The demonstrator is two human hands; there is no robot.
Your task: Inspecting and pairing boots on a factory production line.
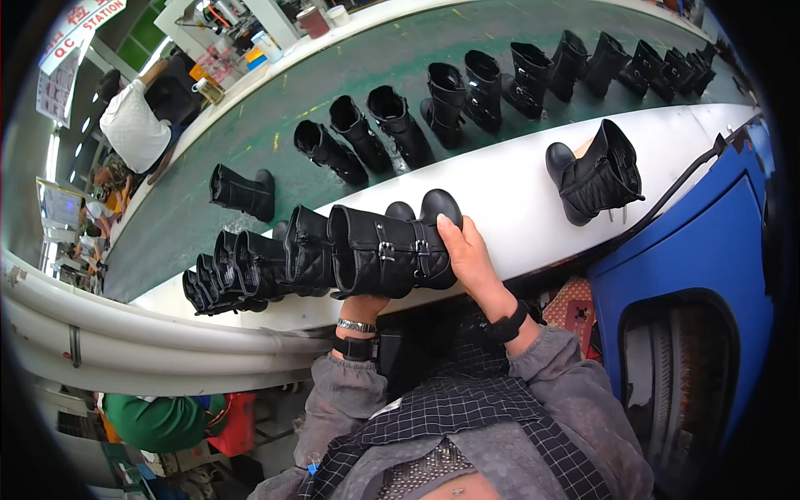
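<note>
The right hand point(472, 254) is gripping the foot end of a black, leather-look boot with two buckled straps point(375, 246). The left hand point(372, 305) is passing beneath the boot; its fingers are hidden, so its grip cannot be determined. The boot is being held sideways over the white desk point(508, 221), opening facing left. Other black boots point(258, 265) are lining up leftward; one dark quilted boot point(596, 177) is resting rightward.
</note>
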